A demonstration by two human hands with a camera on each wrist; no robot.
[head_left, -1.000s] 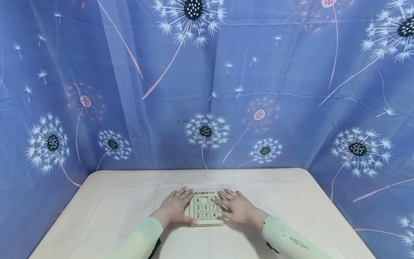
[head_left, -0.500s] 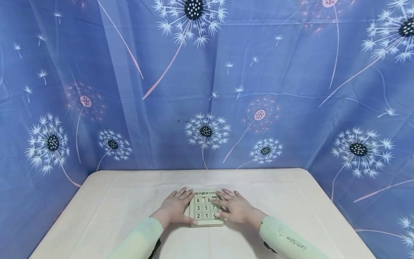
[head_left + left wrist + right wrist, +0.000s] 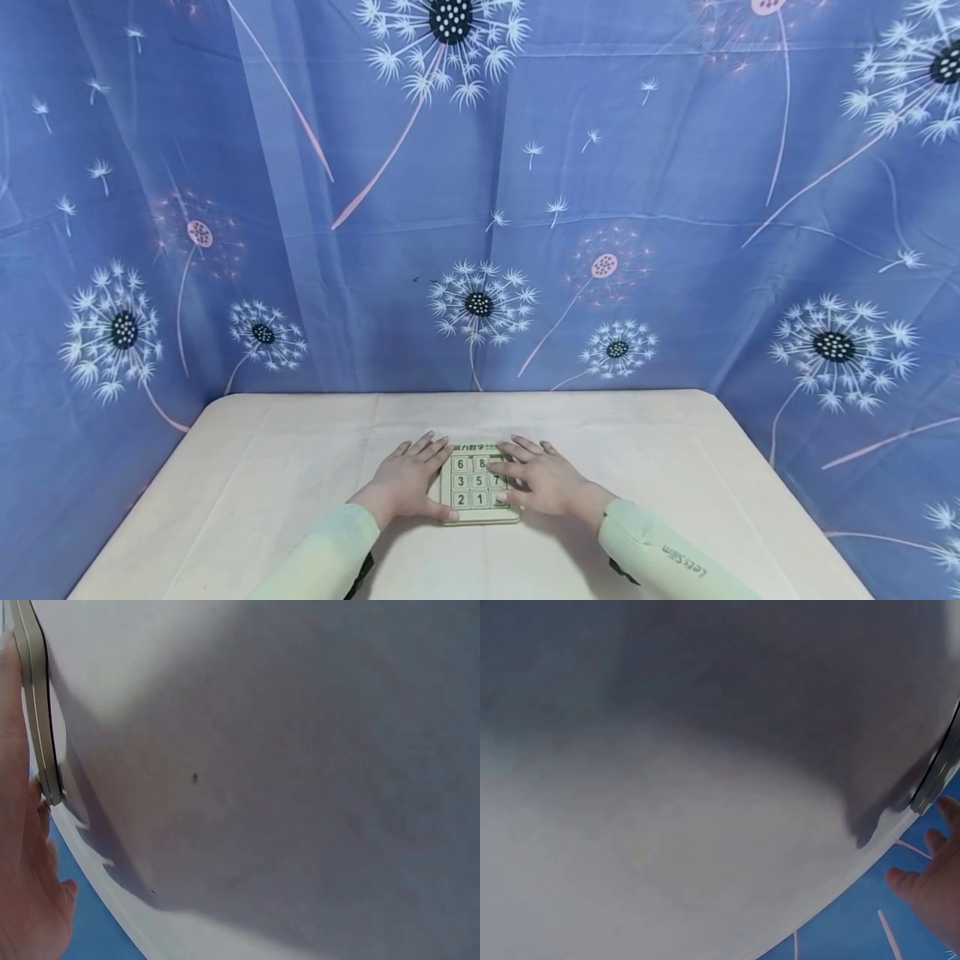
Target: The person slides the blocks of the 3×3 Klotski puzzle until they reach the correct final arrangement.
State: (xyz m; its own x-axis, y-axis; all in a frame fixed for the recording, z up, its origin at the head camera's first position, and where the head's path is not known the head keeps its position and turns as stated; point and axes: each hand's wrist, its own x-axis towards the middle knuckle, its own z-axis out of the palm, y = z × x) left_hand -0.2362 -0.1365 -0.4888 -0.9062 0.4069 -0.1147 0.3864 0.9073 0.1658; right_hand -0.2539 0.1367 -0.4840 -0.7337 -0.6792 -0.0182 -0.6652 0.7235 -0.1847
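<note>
A square number slide puzzle [image 3: 480, 517] with a pale frame lies on the table in the head view. Its tiles show 6 and 8 on top, 3, 5, 7 in the middle, and 2, 1 below. My left hand [image 3: 405, 481] rests along its left side, thumb at the front corner and fingers straight toward the back corner. My right hand [image 3: 551, 483] lies over the right side, a fingertip beside the 8 tile [image 3: 482, 464] and the thumb over the bottom-right tile. The top-right slot is hidden under its fingers. Only the puzzle's edge [image 3: 41, 697] shows in the left wrist view.
A cream-coloured table [image 3: 300, 450] with rounded far corners carries the puzzle. Blue fabric [image 3: 375, 333] printed with dandelions hangs behind it and at both sides. Shadows of the hands fall on the tabletop in both wrist views.
The 8 tile has slid left, from the top-right slot to the top-middle one. My right hand has moved slightly left with it; the left hand stays in place.
</note>
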